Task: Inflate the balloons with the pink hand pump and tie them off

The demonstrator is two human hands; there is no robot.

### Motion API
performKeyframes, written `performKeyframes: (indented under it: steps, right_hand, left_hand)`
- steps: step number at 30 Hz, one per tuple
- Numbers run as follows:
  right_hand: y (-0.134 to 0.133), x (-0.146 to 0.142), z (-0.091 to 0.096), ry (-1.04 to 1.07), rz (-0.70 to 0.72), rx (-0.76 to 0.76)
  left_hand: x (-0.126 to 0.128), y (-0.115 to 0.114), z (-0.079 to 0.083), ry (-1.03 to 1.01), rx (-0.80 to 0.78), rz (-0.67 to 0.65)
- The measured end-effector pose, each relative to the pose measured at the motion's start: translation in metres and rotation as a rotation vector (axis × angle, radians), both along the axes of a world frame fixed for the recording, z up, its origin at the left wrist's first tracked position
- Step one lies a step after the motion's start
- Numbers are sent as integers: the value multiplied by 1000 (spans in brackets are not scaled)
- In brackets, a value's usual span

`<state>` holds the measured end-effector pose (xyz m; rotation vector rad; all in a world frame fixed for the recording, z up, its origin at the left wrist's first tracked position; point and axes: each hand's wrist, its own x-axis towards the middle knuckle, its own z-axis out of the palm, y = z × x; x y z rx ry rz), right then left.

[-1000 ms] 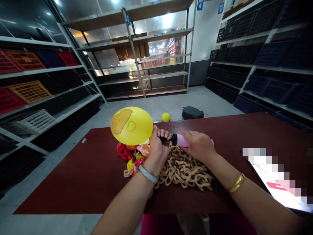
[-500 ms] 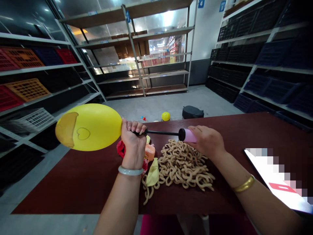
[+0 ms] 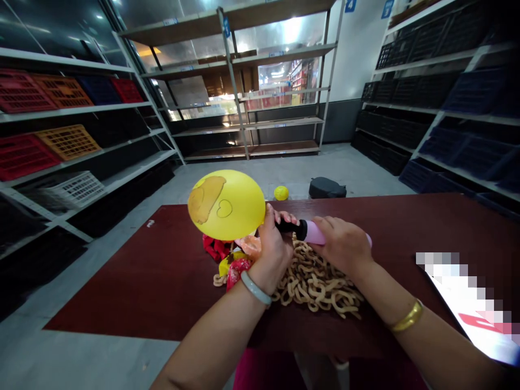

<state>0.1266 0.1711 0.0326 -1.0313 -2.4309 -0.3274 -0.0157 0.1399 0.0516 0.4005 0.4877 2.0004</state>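
The person's left grip [image 3: 278, 238] is curled closely round the black end of a pump [image 3: 314, 233], and a plump yellow balloon [image 3: 239, 208] sticks out past the thumb, over the tabletop [image 3: 122, 271]; I can't see its neck behind the hand. The right grip [image 3: 347, 245] is wrapped round the pump's pink barrel, fingers folded over the top, and the two hands are near each other, with the black collar showing between them. Below the pump lies a heap of tan curled loops [image 3: 320, 287], and under the balloon there's a jumble of red, yellow and peach pieces [image 3: 239, 265]. Over by the right forearm I notice a bright screen [image 3: 467, 314]
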Motion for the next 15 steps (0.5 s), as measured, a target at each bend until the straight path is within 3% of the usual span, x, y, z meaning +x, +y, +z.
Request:
performKeyframes:
  steps: [6,12,15]
  right_hand:
    - [9,1,-9,-32,14,-61]
    - [22,15,-2,-11,-4,8]
    - [20,17,3,-10,-16,34]
  left_hand:
    - [-25,8,-2,-81,-57,-15]
    - [-91,-4,30,-31,26,92]
    - [-107,-11,40,8,81,130]
